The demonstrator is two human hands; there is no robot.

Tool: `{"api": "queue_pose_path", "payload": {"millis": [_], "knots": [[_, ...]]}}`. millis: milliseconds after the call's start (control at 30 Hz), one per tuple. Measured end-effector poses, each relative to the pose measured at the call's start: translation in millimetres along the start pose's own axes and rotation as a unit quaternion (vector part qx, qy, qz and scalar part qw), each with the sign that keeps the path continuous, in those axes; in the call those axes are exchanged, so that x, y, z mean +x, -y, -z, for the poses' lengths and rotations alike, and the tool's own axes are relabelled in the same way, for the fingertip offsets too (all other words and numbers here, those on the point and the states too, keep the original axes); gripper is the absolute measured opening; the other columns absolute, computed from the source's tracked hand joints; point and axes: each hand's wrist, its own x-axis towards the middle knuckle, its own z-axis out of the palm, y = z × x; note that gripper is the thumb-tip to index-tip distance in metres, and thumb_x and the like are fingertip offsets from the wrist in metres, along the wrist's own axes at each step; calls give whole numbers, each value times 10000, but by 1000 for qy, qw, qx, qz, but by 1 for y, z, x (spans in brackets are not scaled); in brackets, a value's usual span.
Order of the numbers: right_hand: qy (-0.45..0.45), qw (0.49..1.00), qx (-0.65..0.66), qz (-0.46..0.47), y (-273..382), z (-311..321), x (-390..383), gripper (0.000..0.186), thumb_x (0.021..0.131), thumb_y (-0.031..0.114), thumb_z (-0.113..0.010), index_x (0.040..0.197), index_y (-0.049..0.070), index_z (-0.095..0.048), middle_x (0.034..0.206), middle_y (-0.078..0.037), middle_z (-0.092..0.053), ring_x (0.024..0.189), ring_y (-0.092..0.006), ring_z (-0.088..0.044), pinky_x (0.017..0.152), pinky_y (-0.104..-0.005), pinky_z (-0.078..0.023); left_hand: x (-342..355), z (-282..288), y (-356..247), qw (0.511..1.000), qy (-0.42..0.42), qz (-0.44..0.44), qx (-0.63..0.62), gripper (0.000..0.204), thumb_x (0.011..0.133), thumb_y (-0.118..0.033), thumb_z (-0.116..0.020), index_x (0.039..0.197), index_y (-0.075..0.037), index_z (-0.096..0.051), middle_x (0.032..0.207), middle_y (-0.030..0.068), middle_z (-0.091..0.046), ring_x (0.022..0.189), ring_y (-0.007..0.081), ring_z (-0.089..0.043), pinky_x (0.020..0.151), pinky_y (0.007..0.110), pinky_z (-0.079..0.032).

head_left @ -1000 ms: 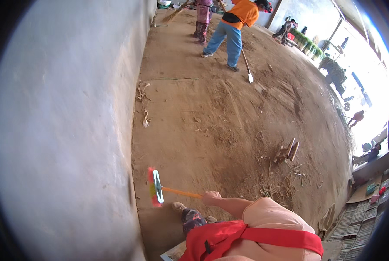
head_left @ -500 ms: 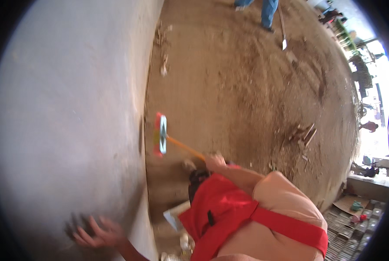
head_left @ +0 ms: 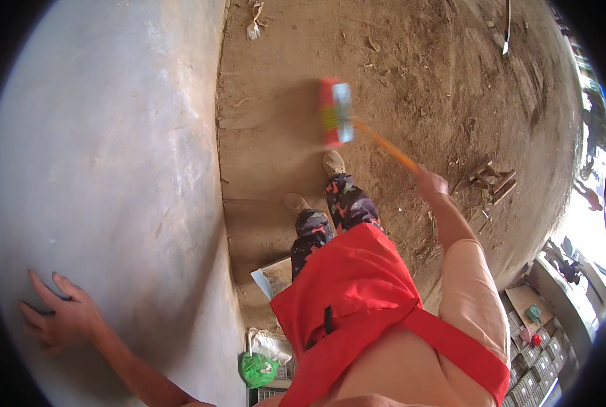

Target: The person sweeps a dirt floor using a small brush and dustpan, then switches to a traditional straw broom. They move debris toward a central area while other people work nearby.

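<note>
Right hand (head_left: 430,183) clamped on a broom (head_left: 335,112) sweeping the dirt floor (head_left: 411,81); left hand (head_left: 59,315), fingers spread, braces against the wall (head_left: 113,149).

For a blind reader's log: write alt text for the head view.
Seen from above, the person's right hand swings an orange-handled broom over a dirt floor while the left hand presses flat against a grey wall. A red apron covers patterned trousers.
</note>
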Motion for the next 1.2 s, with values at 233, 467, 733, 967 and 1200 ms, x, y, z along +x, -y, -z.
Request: {"api": "queue_pose_path", "payload": {"millis": [233,467,733,967,1200], "knots": [[-123,957,93,-247,-156,12,35,307,881,255,-434,1089,93,-592,1029,-164,-638,973,-325,-614,776,-444,-499,13,30,-29,963,192,21,190,408,807,-619,-469,1185,-469,-501,1238,-5,-514,1111,244,-472,804,555,-332],[-78,978,190,-44,-56,-35,11,364,906,442,-360,1070,202,-579,846,-144,-651,752,-319,-638,642,-439,-494,24,46,-35,971,176,4,164,413,815,-604,-470,1163,-387,-511,1282,4,-445,1167,261,-375,889,531,-247],[-27,961,17,274,240,9,46,310,839,195,-479,1140,166,-544,931,-118,-657,866,-272,-650,703,-390,-515,32,53,-40,928,233,-16,292,368,835,-594,-420,1111,-396,-563,1131,-15,-539,1100,238,-442,970,490,-114],[-14,994,14,107,67,87,75,305,877,308,-439,1115,176,-578,1022,-112,-639,964,-284,-614,765,-395,-487,17,44,-35,928,248,0,278,327,805,-566,-464,1050,-379,-575,1142,-25,-509,1108,245,-402,963,494,-154],[-118,968,81,-208,-154,136,79,307,866,254,-456,1064,94,-628,1033,-163,-640,984,-314,-614,791,-437,-492,5,24,-24,998,57,37,14,375,791,-549,-488,1115,-365,-530,1175,11,-491,1132,274,-390,967,578,-133]]}}
